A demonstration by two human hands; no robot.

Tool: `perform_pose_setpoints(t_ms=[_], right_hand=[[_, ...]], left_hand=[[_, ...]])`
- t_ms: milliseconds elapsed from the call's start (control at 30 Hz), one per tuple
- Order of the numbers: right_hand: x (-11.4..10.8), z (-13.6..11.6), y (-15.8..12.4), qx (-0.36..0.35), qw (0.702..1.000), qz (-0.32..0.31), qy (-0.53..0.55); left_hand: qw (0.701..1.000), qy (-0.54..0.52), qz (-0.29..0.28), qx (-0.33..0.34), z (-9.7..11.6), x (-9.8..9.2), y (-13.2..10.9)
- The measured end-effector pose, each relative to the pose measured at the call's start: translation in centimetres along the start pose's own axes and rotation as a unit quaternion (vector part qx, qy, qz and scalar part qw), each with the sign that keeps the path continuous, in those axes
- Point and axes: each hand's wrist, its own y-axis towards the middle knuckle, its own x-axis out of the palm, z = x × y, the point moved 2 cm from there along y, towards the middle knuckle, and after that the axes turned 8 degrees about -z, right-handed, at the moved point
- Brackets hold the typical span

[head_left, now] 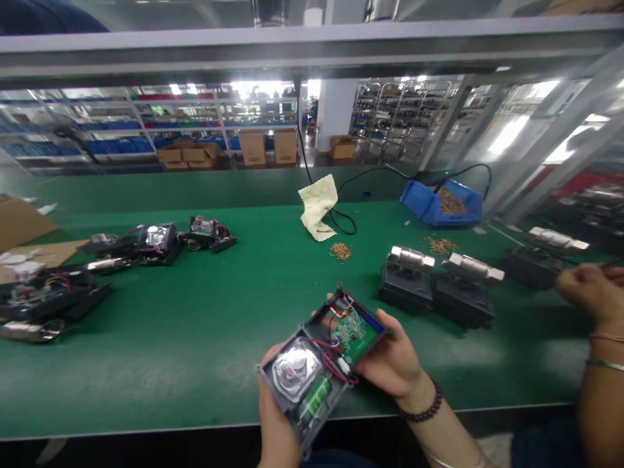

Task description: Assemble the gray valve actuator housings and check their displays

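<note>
Near the front edge of the green bench, right of the middle, an opened housing sits between two hands, its dark grey halves spread like a book. At its left the left hand is curled around the outer edge, gripping that half. This half carries a crinkled silver cover and a green cylinder; red wires cross to the right half, which holds a green circuit board with a blue strip along its right edge. The right hand, wearing a dark beaded bracelet, is partly closed, thumb along the rim, and supports that half.

Counted from left to right: several opened units overlap on the left, too jumbled to number surely; one pale yellow cloth lies at the far middle; two small piles of brass-coloured screws lie on the surface; and three dark units with silver fittings stand on the right.

Farther left, brown cardboard lies on the bench. A black cable loops beside the cloth and leads right toward a blue bin holding more screws. At far right another person's hand stands close beside the third unit, fingers bent; whether it grips anything cannot be told.
</note>
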Motion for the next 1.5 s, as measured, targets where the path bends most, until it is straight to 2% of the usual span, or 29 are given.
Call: perform_pose_setpoints(t_ms=[67, 167, 233, 300, 433, 500, 600, 667, 733, 833, 967, 1100, 1233, 1333, 1500], right_hand=[[-0.4, -1.0, 0.1, -0.017, 0.999, -0.003, -0.044], [-0.6, -2.7, 0.5, -0.067, 0.990, -0.051, -0.111], [-0.5, -3.5, 1.0, -0.064, 0.981, -0.095, -0.158], [-0.3, -4.0, 1.3, -0.028, 0.968, -0.140, -0.205], [0.2, -3.4, 1.2, 0.041, 0.942, -0.217, -0.254], [0.2, -2.4, 1.1, 0.072, 0.956, -0.198, -0.203], [-0.3, -0.9, 1.2, 0.117, 0.985, -0.079, -0.095], [-0.7, -0.3, 1.4, 0.131, 0.989, -0.008, -0.067], [-0.9, -0.5, 1.5, 0.126, 0.990, 0.017, -0.063], [-0.8, -1.2, 1.6, 0.119, 0.991, 0.027, -0.062], [-0.2, -1.0, 1.5, 0.160, 0.986, 0.008, -0.047], [-0.4, 0.1, 0.9, 0.186, 0.982, -0.005, -0.024], [-0.5, -0.5, 0.2, 0.133, 0.991, 0.016, -0.020], [0.2, -1.4, 0.2, 0.095, 0.993, 0.030, -0.057], [1.8, -2.1, 1.9, 0.054, 0.992, 0.044, -0.102]], left_hand=[[1.000, 0.009, -0.003, 0.009, -0.2, 0.1, -0.4], [0.985, 0.143, -0.003, 0.100, 0.1, -0.1, -0.8], [0.967, 0.214, -0.010, 0.136, 0.6, -0.4, -1.0], [0.963, 0.239, -0.034, 0.122, 1.3, -0.7, -1.2], [0.973, 0.219, -0.060, 0.046, 2.3, -1.2, -1.2], [0.982, 0.186, -0.042, 0.015, 2.4, -1.2, -1.1], [0.987, 0.157, -0.017, 0.007, 2.4, -1.3, -1.0], [0.983, 0.177, -0.043, 0.007, 2.4, -1.5, -1.1], [0.971, 0.221, -0.093, 0.006, 2.6, -1.9, -1.2], [0.951, 0.271, -0.147, 0.033, 3.4, -2.4, -1.7], [0.941, 0.286, -0.173, 0.044, 5.0, -2.3, -2.5], [0.948, 0.286, -0.135, 0.025, 5.3, -2.4, -2.5], [0.958, 0.270, -0.087, 0.040, 3.9, -3.2, -2.1], [0.962, 0.262, -0.058, 0.052, 2.7, -3.8, -1.9], [0.950, 0.302, -0.008, 0.081, 2.2, -3.1, -2.7]])
